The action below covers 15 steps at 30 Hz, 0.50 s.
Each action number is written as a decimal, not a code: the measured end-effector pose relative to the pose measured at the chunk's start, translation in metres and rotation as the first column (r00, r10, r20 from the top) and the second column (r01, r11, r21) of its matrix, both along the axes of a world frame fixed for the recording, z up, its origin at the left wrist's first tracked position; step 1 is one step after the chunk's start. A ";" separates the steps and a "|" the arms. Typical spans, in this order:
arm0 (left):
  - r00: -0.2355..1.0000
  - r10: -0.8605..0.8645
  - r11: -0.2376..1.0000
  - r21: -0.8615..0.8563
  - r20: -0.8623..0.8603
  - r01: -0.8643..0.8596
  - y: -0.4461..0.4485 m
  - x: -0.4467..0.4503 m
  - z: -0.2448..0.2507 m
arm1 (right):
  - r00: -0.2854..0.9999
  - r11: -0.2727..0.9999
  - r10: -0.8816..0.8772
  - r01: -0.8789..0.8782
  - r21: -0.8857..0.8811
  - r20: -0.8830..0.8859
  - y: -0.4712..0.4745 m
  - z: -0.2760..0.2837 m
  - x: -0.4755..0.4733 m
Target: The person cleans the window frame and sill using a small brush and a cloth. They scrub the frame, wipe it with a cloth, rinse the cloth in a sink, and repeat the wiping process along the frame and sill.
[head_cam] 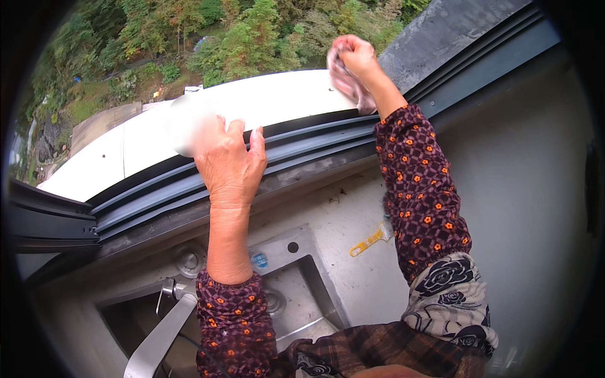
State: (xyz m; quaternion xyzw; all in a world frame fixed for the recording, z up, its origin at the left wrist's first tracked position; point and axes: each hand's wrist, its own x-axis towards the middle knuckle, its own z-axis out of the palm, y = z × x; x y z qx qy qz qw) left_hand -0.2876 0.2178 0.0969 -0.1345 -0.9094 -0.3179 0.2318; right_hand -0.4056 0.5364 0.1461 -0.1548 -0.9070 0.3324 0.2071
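My right hand (357,55) is closed around a bunched pinkish cloth (349,85), which hangs down over the outer side of a window opening. Its lower end is close to the dark metal window track (307,137). Further left, my left hand (232,158) reaches across the track, its back up and its thumb apart from the fingers. Some of its fingers vanish in a blurred patch, and no held thing shows. A bright white ledge (283,97) lies outside, beyond the track. Both forearms wear dark sleeve covers with orange flowers.
Below the window, a steel sink (302,297) with a faucet (163,335) is set into a countertop (364,283). A yellow-handled scraper (368,243) lies to the right of the sink. A window frame (52,217) rises at left. Trees (255,38) stand outside, far below.
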 end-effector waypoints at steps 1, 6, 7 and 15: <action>1.000 -0.004 1.000 0.009 0.003 0.004 0.000 0.000 -0.001 | 0.986 0.947 0.098 -0.134 -0.292 -0.134 -0.013 0.010 -0.011; 1.000 -0.015 0.999 0.042 -0.005 0.015 -0.002 -0.001 0.001 | 0.710 0.771 0.636 -0.605 0.201 -0.303 -0.063 0.055 0.007; 0.999 -0.018 0.999 0.035 -0.031 0.019 -0.002 -0.001 0.000 | 0.667 0.692 0.716 -0.634 0.346 -0.208 -0.065 0.054 0.021; 0.998 0.006 0.997 -0.073 -0.068 -0.011 0.000 -0.004 -0.003 | 0.966 0.610 0.202 -0.252 0.751 0.161 -0.034 0.001 0.036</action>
